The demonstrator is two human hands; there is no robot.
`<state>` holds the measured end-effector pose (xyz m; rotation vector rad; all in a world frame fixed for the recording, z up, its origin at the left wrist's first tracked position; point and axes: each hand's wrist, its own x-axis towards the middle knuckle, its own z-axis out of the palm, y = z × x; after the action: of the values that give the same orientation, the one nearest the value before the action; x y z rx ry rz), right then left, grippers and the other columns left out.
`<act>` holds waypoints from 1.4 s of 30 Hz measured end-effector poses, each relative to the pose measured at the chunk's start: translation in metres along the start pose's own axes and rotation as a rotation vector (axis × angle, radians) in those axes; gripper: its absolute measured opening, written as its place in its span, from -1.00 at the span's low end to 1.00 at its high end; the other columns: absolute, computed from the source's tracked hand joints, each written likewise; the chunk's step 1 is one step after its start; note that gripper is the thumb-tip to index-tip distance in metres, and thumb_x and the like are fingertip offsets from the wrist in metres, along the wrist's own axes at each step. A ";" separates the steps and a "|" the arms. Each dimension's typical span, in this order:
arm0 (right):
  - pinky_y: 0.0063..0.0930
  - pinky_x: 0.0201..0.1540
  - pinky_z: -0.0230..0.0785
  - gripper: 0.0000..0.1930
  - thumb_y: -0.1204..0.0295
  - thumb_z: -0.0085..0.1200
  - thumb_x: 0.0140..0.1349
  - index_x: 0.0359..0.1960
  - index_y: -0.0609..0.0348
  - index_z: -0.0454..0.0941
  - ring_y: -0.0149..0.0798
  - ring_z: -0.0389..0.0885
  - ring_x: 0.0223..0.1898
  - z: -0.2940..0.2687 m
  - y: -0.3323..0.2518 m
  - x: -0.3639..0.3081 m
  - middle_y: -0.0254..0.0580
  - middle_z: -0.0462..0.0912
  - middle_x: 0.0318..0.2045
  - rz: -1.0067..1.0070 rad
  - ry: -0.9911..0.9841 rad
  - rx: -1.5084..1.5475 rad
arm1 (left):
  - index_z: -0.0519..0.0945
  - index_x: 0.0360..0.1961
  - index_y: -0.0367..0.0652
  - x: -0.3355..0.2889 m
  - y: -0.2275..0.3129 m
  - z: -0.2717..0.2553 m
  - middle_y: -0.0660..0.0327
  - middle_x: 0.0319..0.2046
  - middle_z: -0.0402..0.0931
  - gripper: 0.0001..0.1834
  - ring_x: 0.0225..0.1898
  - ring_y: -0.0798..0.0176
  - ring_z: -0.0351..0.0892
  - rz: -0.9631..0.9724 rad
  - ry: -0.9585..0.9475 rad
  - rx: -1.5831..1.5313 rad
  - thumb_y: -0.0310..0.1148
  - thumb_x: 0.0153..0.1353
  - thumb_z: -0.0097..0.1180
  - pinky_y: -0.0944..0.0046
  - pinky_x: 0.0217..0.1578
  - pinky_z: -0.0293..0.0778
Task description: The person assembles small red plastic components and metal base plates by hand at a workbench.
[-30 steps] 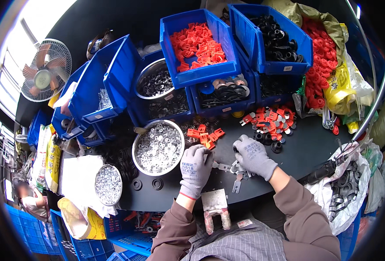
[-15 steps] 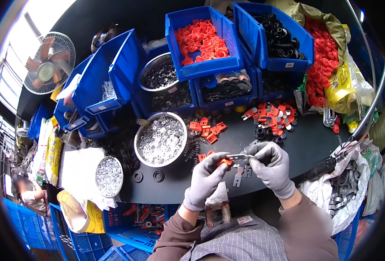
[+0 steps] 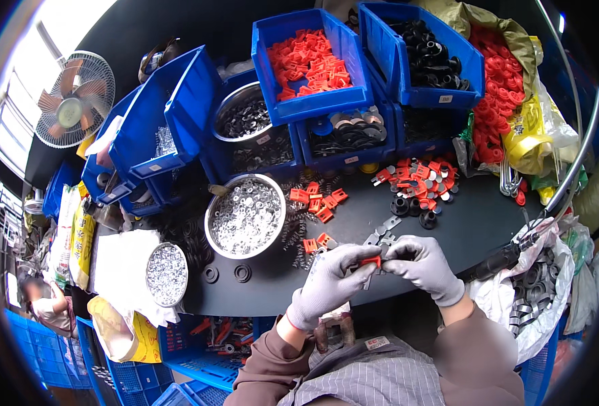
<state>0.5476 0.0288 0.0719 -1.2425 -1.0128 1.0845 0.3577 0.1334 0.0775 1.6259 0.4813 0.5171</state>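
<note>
Both my hands wear pale grey gloves and meet above the front edge of the dark table. My left hand (image 3: 332,279) is closed on a small red plastic clip (image 3: 371,260); a thin metal plate shows just under its fingertips. Against the clip's right side, my right hand (image 3: 425,267) has thumb and fingers pinched together, and what sits between them is mostly hidden. Just beyond my hands lie flat metal plates (image 3: 385,229). Loose red clips (image 3: 321,203) are scattered past them, next to dark coil springs (image 3: 298,227).
A steel bowl of small metal rings (image 3: 282,227) stands left of my hands. A smaller bowl (image 3: 187,274) sits farther left. Blue bins (image 3: 313,105) line the back. Red and black parts (image 3: 421,183) are heaped behind my hands. A white bag (image 3: 540,338) hangs at the right.
My hands have come slightly lower and nearer to me. The red clip has turned in my left fingers, and the metal piece that stretched between both hands is now mostly out of sight.
</note>
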 end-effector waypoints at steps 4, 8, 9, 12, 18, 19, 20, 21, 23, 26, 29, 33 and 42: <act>-0.68 -0.48 0.28 -0.94 0.55 0.27 0.16 -0.37 0.24 0.64 -0.60 0.44 -0.53 -0.034 0.002 0.047 -0.49 0.57 -0.53 -0.017 0.425 -0.206 | 0.44 0.24 -0.17 0.056 -0.020 -0.022 0.04 0.02 0.51 -0.33 0.06 -0.03 0.49 0.366 0.323 0.936 -0.27 0.08 0.33 -0.01 0.10 0.41; -0.40 -0.35 0.43 -0.84 0.35 0.26 0.16 -0.38 0.19 0.66 -0.26 0.61 -0.47 -0.099 0.027 0.096 -0.16 0.64 -0.49 -0.043 0.659 -0.838 | 0.59 0.02 -0.11 0.104 -0.052 -0.032 0.06 0.03 0.51 -0.54 0.04 -0.06 0.48 -0.083 0.271 1.348 -0.17 0.10 0.25 -0.05 0.01 0.43; -0.33 -0.29 0.45 -0.84 0.33 0.25 0.16 -0.36 0.17 0.66 -0.15 0.63 -0.39 -0.107 0.033 0.097 -0.11 0.65 -0.42 -0.079 0.655 -0.967 | 0.63 -0.13 -0.11 0.107 -0.058 -0.032 0.11 -0.06 0.53 -0.66 -0.02 -0.02 0.51 -0.058 0.274 1.342 -0.17 0.11 0.25 -0.03 -0.05 0.46; -0.21 -0.19 0.47 -0.82 0.37 0.22 0.14 -0.23 0.10 0.64 -0.04 0.63 -0.26 -0.079 0.025 0.089 -0.09 0.61 -0.34 -0.239 0.633 -1.075 | 0.64 -0.21 -0.11 0.101 -0.074 -0.035 0.14 -0.16 0.55 -0.73 -0.09 0.01 0.54 -0.019 0.274 1.421 -0.19 0.15 0.22 0.03 -0.12 0.50; -0.21 -0.17 0.51 -0.72 0.47 0.17 0.09 -0.12 -0.01 0.65 -0.11 0.63 -0.19 -0.027 0.024 0.058 -0.19 0.59 -0.17 -0.329 -0.045 -1.195 | 0.57 -0.18 -0.10 0.073 -0.061 -0.022 0.09 -0.31 0.57 -0.79 -0.24 0.01 0.59 -0.021 0.217 1.364 -0.30 0.18 0.15 0.08 -0.25 0.55; -0.21 -0.17 0.51 -0.73 0.47 0.17 0.09 -0.13 -0.01 0.65 -0.12 0.63 -0.19 -0.027 0.030 0.061 -0.19 0.58 -0.17 -0.344 -0.071 -1.272 | 0.56 -0.13 -0.08 0.069 -0.057 -0.022 0.08 -0.33 0.56 -0.76 -0.25 0.01 0.59 0.001 0.228 1.294 -0.33 0.15 0.14 0.09 -0.26 0.54; -0.20 -0.18 0.51 -0.75 0.47 0.17 0.09 -0.15 -0.02 0.65 -0.12 0.62 -0.19 -0.027 0.034 0.062 -0.19 0.57 -0.16 -0.361 -0.096 -1.350 | 0.55 -0.09 -0.06 0.066 -0.054 -0.023 0.08 -0.36 0.56 -0.72 -0.27 0.01 0.59 0.024 0.239 1.225 -0.37 0.12 0.14 0.09 -0.26 0.54; -0.20 -0.18 0.51 -0.75 0.47 0.17 0.09 -0.15 -0.02 0.65 -0.12 0.62 -0.19 -0.028 0.034 0.062 -0.19 0.57 -0.16 -0.366 -0.095 -1.349 | 0.57 -0.03 -0.06 0.062 -0.049 -0.024 0.06 -0.35 0.57 -0.64 -0.27 0.01 0.60 0.033 0.231 1.161 -0.43 0.08 0.12 0.10 -0.24 0.53; -0.20 -0.21 0.51 -0.78 0.45 0.17 0.08 -0.19 -0.02 0.64 -0.13 0.63 -0.22 -0.029 0.034 0.062 -0.20 0.58 -0.22 -0.333 -0.119 -1.263 | 0.56 -0.01 -0.07 0.053 -0.046 -0.027 0.05 -0.33 0.58 -0.61 -0.25 -0.01 0.60 0.089 0.263 1.028 -0.44 0.08 0.12 0.10 -0.22 0.54; -0.20 -0.22 0.50 -0.81 0.42 0.17 0.08 -0.22 -0.03 0.63 -0.11 0.63 -0.27 -0.028 0.027 0.058 -0.21 0.58 -0.28 -0.224 -0.135 -1.343 | 0.57 -0.05 -0.13 0.041 -0.045 -0.029 0.07 -0.33 0.59 -0.68 -0.27 0.04 0.62 0.230 0.367 0.818 -0.45 0.12 0.14 0.10 -0.25 0.52; -0.22 -0.24 0.48 -0.86 0.36 0.19 0.11 -0.28 -0.04 0.65 -0.13 0.64 -0.34 -0.026 0.025 0.048 -0.24 0.59 -0.39 -0.250 -0.028 -1.300 | 0.53 -0.01 -0.25 0.028 -0.044 -0.025 0.11 -0.22 0.64 -0.72 -0.19 0.34 0.64 -0.047 0.464 0.221 -0.49 0.25 0.17 0.38 -0.14 0.49; -0.27 -0.33 0.46 -0.91 0.40 0.22 0.10 -0.34 0.01 0.66 -0.16 0.63 -0.41 -0.016 0.007 0.037 -0.25 0.60 -0.44 -0.306 0.102 -1.033 | 0.48 0.03 -0.32 0.012 -0.045 -0.025 0.13 -0.11 0.63 -0.71 -0.15 0.37 0.61 -0.132 0.391 -0.447 -0.48 0.32 0.16 0.40 -0.11 0.52; -0.63 -0.30 0.53 -0.89 0.68 0.14 0.17 -0.33 0.33 0.45 -0.50 0.64 -0.35 0.040 -0.026 0.017 -0.04 0.61 -0.20 -0.155 0.148 0.174 | 0.48 0.00 -0.35 -0.009 -0.022 -0.010 0.04 -0.09 0.61 -0.69 -0.15 0.24 0.66 -0.062 0.340 -0.720 -0.54 0.25 0.21 0.23 -0.11 0.61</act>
<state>0.5140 0.0529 0.1004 -1.0690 -0.8681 0.9265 0.3443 0.1383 0.0566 0.8337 0.5158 0.8153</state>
